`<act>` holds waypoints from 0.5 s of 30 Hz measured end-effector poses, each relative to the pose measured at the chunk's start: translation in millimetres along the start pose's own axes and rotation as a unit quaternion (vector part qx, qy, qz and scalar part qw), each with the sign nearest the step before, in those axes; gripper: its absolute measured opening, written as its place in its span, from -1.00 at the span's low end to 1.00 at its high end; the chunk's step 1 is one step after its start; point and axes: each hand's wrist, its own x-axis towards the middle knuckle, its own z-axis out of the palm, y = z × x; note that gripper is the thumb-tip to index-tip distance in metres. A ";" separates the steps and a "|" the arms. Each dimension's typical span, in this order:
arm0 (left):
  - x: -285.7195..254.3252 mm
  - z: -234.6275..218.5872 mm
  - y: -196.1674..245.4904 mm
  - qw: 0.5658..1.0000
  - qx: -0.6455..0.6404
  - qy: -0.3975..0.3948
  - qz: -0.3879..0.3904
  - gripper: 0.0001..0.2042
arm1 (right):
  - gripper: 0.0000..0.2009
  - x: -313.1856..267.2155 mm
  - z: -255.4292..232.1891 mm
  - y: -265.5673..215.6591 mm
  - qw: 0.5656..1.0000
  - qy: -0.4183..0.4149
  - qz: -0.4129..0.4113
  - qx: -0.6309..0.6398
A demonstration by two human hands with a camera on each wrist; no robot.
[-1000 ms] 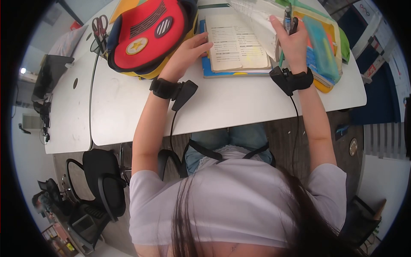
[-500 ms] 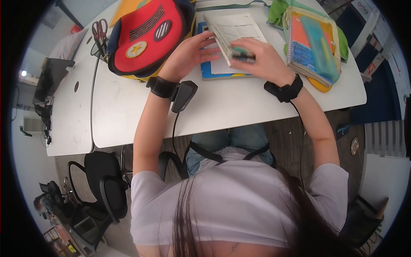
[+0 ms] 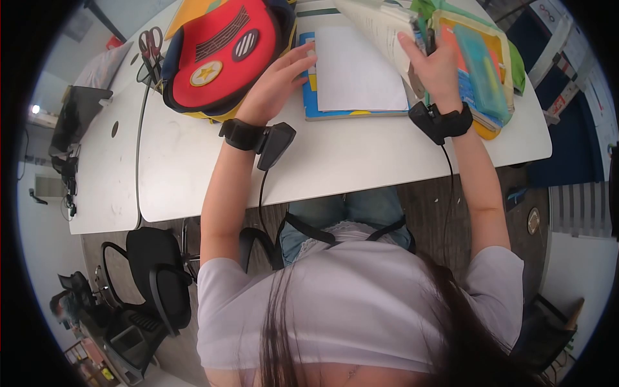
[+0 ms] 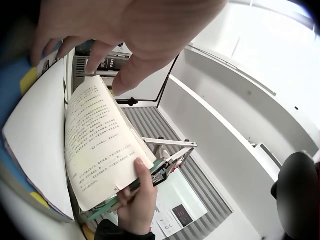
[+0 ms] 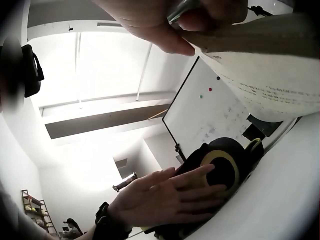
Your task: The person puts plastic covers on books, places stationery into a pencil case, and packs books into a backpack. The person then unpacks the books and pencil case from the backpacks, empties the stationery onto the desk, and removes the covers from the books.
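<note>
My right hand (image 3: pixel 438 71) grips a printed book (image 3: pixel 371 29) by its edge and holds it lifted, pages standing up. Its thumb lies over the page in the left wrist view, and pens (image 4: pixel 159 175) stick out of the same grip. Under the book, a blank white page (image 3: pixel 358 74) lies on a blue and yellow book (image 3: pixel 311 103). My left hand (image 3: pixel 274 87) is held with its fingers extended at the left edge of this stack, close to the red backpack (image 3: pixel 219 58); the right wrist view shows its palm with nothing in it.
Right of the stack lie a spiral notebook (image 3: pixel 451 48), a teal pencil pouch (image 3: pixel 477 71) and a green bag (image 3: pixel 516 68). Scissors (image 3: pixel 151 42) stand in a holder left of the backpack. The white table's front edge (image 3: pixel 342 190) runs before my lap.
The right hand swung left with the book over the stack, then back right, lifting it. The printed page seen lying flat earlier is replaced by a blank white one. The left hand stayed nearby.
</note>
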 end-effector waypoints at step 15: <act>3.7 0.1 -0.3 0.989 -0.133 -0.040 -0.050 -0.53 | -0.68 -17.8 9.5 -20.3 0.989 -0.135 0.007 -0.060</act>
